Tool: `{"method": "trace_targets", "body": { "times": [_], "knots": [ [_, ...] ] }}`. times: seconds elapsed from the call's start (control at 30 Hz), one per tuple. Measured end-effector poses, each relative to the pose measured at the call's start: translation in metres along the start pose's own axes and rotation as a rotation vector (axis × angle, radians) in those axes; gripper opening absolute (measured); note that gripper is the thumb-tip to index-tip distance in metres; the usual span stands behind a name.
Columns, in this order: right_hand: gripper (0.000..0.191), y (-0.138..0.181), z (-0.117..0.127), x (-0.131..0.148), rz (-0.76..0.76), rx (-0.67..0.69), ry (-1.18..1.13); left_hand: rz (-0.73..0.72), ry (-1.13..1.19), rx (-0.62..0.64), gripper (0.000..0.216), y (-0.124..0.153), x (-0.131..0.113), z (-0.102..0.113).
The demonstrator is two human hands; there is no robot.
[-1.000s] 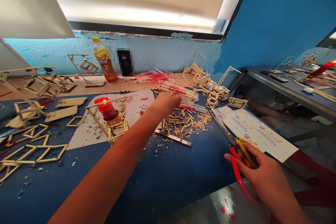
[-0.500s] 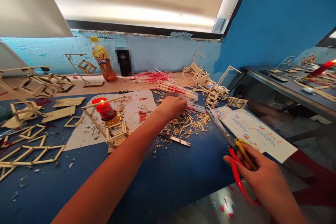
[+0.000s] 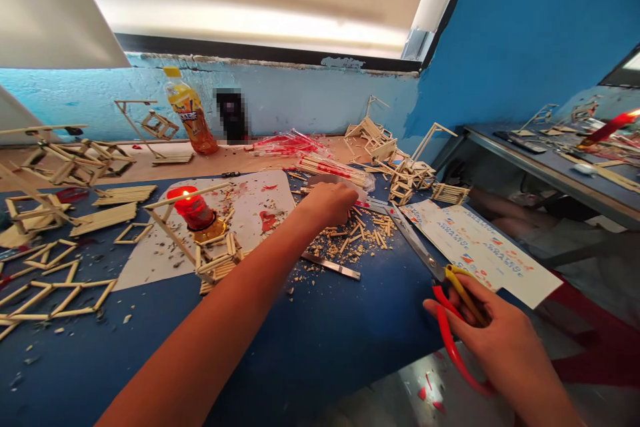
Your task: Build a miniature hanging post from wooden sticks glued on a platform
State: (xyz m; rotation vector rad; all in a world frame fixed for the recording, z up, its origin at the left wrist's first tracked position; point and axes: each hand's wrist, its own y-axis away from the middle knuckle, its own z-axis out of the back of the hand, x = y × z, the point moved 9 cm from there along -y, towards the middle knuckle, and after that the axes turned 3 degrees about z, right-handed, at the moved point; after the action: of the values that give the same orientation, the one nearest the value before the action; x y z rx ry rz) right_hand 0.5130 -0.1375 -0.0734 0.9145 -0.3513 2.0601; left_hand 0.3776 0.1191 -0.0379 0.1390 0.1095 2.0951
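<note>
My left hand [image 3: 327, 203] reaches across the blue table [image 3: 320, 340], fingers curled over a heap of short cut wooden sticks [image 3: 357, 237]. What it grips is hidden under the fingers. My right hand [image 3: 493, 337] at the table's near right edge is closed on red and yellow handled scissors [image 3: 440, 293], whose blades point up and left toward the stick heap. A metal strip [image 3: 330, 265] lies just below the left hand.
A lit red candle [image 3: 193, 210] stands on white paper [image 3: 250, 213] beside a stick frame. Stick frames [image 3: 55, 290] lie at the left. An orange drink bottle [image 3: 190, 113], packs of sticks [image 3: 335, 170], small stick models [image 3: 410, 177] and a printed sheet [image 3: 480, 250] are also here.
My left hand drew back a little from the stick packs onto the heap of cut sticks. The right hand with the scissors barely moved.
</note>
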Motion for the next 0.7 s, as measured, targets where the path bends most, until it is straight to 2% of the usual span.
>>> {"method": "trace_targets", "body": {
  "times": [0.3, 0.47, 0.6, 0.7],
  "knots": [
    [0.078, 0.002, 0.000, 0.002, -0.005, 0.029, 0.046, -0.059, 0.022, -0.036, 0.031, -0.001, -0.009, 0.010],
    [0.078, 0.002, -0.002, 0.001, 0.023, 0.038, 0.049, -0.077, 0.062, -0.069, 0.031, 0.001, -0.008, 0.009],
    [0.071, 0.000, -0.003, -0.004, 0.053, 0.031, 0.041, -0.093, 0.165, -0.120, 0.028, 0.006, -0.005, 0.013],
    [0.068, -0.001, 0.000, -0.009, 0.085, 0.016, -0.030, -0.099, 0.309, -0.189, 0.021, 0.016, -0.004, 0.028]
  ]
}}
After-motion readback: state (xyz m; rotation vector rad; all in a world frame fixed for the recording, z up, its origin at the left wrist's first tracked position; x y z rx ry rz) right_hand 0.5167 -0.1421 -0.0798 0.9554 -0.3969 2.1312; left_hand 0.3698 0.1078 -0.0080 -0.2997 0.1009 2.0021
